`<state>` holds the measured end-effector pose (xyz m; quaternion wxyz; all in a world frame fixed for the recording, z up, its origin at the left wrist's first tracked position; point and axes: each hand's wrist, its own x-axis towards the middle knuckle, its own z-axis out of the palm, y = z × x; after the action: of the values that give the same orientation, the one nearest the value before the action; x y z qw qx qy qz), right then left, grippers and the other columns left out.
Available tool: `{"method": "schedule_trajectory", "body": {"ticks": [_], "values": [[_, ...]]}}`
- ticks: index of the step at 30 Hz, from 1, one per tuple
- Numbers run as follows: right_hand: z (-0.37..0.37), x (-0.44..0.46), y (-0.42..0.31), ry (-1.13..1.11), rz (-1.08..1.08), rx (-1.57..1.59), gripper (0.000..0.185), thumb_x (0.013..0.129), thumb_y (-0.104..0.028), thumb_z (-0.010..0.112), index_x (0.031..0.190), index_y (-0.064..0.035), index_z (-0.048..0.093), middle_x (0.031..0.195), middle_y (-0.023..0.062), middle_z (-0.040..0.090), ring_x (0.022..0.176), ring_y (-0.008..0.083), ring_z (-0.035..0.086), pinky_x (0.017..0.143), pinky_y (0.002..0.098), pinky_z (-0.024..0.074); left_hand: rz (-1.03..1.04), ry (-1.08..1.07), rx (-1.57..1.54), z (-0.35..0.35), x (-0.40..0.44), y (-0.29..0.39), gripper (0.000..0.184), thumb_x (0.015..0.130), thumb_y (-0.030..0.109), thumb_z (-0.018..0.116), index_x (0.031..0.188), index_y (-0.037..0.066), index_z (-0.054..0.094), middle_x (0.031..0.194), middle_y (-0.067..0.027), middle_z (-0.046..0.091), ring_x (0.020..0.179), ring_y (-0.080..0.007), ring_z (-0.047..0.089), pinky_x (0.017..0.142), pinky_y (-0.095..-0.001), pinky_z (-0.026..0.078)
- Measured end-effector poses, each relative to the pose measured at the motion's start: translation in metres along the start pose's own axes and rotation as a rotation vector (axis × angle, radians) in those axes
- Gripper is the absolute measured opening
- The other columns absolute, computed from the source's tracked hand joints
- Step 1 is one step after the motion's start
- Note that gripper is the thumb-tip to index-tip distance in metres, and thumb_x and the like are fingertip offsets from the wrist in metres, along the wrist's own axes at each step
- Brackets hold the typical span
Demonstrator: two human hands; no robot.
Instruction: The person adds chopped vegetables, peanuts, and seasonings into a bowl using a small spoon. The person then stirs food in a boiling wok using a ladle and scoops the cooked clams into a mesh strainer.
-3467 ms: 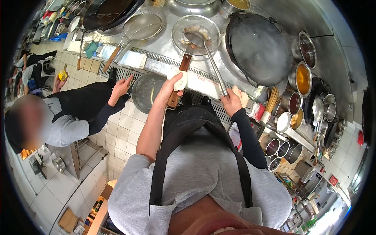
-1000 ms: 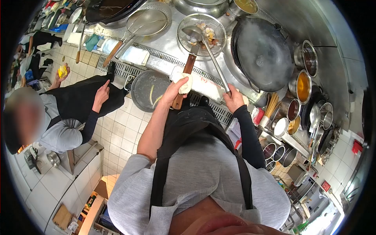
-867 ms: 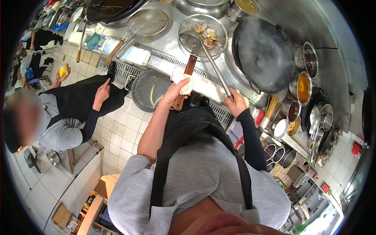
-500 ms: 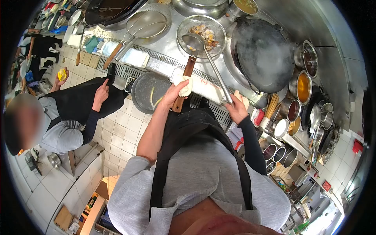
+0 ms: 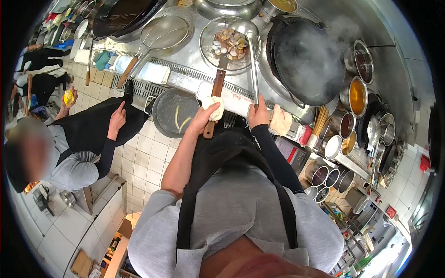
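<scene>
My left hand (image 5: 203, 117) is closed around the wooden handle of a wire strainer (image 5: 218, 84), with a folded white cloth (image 5: 213, 107) bunched in the grip. In the strainer's mesh bowl lies a heap of clams (image 5: 230, 43), over the steel counter. My right hand (image 5: 259, 113) grips the end of a long metal ladle (image 5: 255, 69). The ladle's bowl is at the far right rim of the strainer, beside the clams; whether it touches the rim I cannot tell.
A steaming black wok (image 5: 303, 60) stands right of the strainer. Bowls of sauce (image 5: 358, 99) line the right side. A grey pot (image 5: 162, 116) is at lower left, near a person in a black apron (image 5: 95, 116). Another strainer (image 5: 166, 33) rests at upper left.
The ladle has swung from over the clams to the strainer's far right rim, its handle now nearly upright in view. My right hand has moved left, closer to my left hand.
</scene>
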<state>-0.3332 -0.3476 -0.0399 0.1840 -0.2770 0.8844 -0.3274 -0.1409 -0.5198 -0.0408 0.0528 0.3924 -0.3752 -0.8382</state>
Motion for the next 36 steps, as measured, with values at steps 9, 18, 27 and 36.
{"method": "schedule_trajectory", "body": {"ticks": [9,18,27,36], "values": [[0.020,-0.010,0.024,0.110,-0.278,-0.244,0.056,0.089,-0.008,0.072,0.143,-0.0010,0.057,0.117,0.0240,0.065,0.111,0.0445,0.060,0.096,0.0475,0.0511,-0.023,0.018,-0.081,0.013,-0.012,0.008,0.038,0.104,0.040,0.069,0.124,0.008,0.065,0.096,0.0007,0.069,0.078,-0.0095,0.065,0.062,-0.0272,0.054],[0.098,0.193,-0.075,-0.171,-0.668,-0.481,0.015,0.092,-0.009,0.062,0.104,-0.0059,0.070,0.098,0.0162,0.070,0.096,0.0372,0.072,0.080,0.0476,0.0596,-0.040,0.056,-0.038,0.023,-0.013,0.023,0.038,0.103,0.040,0.069,0.120,0.006,0.066,0.094,-0.0017,0.069,0.077,-0.0109,0.065,0.060,-0.0282,0.052],[0.112,0.241,-0.084,-0.325,-0.811,-0.677,0.016,0.097,-0.013,0.056,0.101,-0.0034,0.067,0.096,0.0179,0.077,0.085,0.0364,0.078,0.073,0.0484,0.0624,-0.054,0.034,-0.042,0.021,-0.016,0.027,0.043,0.102,0.039,0.069,0.129,0.006,0.063,0.097,-0.0019,0.069,0.078,-0.0115,0.065,0.059,-0.0283,0.050],[-0.036,0.313,-0.097,0.055,-0.539,-0.632,0.012,0.096,-0.018,0.059,0.106,-0.0128,0.065,0.096,0.0173,0.075,0.086,0.0396,0.075,0.072,0.0535,0.0591,-0.067,0.038,-0.140,0.018,-0.008,0.019,0.039,0.102,0.035,0.071,0.127,0.006,0.063,0.095,-0.0018,0.068,0.075,-0.0123,0.065,0.059,-0.0283,0.053]]}}
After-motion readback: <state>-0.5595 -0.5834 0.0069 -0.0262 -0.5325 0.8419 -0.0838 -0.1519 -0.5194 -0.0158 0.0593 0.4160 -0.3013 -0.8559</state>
